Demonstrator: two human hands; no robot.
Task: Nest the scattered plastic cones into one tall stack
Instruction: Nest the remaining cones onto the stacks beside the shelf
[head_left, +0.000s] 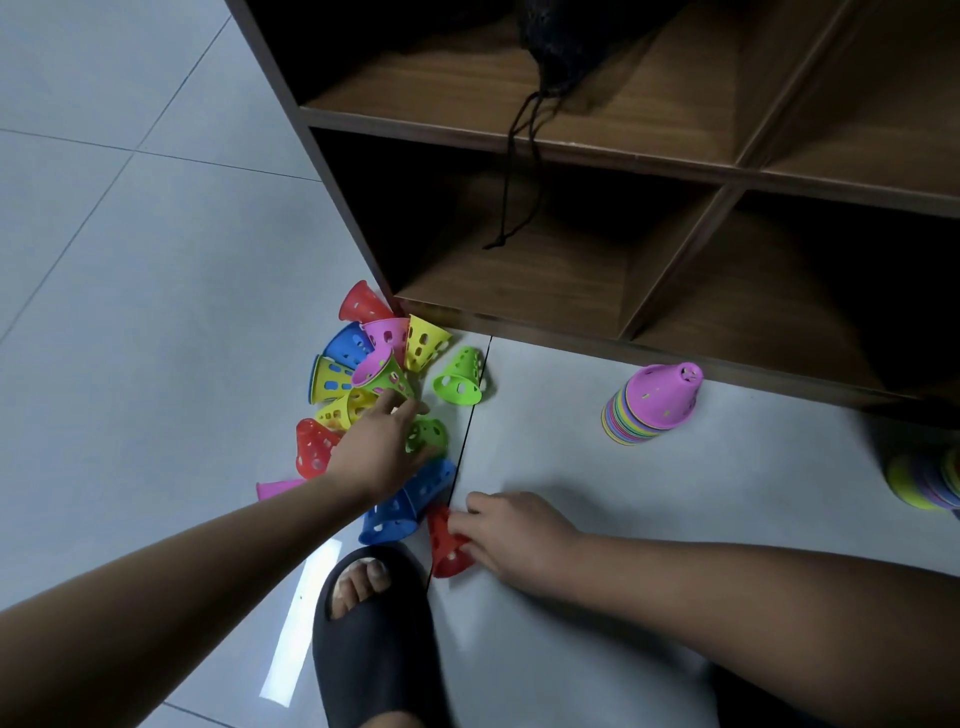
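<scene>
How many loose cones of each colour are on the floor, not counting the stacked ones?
red cones: 3, one held by the right hand
blue cones: 3
yellow cones: 3
green cones: 3
pink cones: 3, one partly hidden by an arm
Total: 15 loose cones

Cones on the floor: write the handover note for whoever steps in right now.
Left hand: reaches into the loose pile, fingertips among green cones; grip unclear.
Right hand: pinches a red cone lying beside the black slipper.
Done: a pink-topped stack stands in front of the wooden shelf unit; a second stack shows blurred at the right edge.
Left: roughly a dozen loose cones to nest, probably the red one first, then likely merging the stacks.
</scene>
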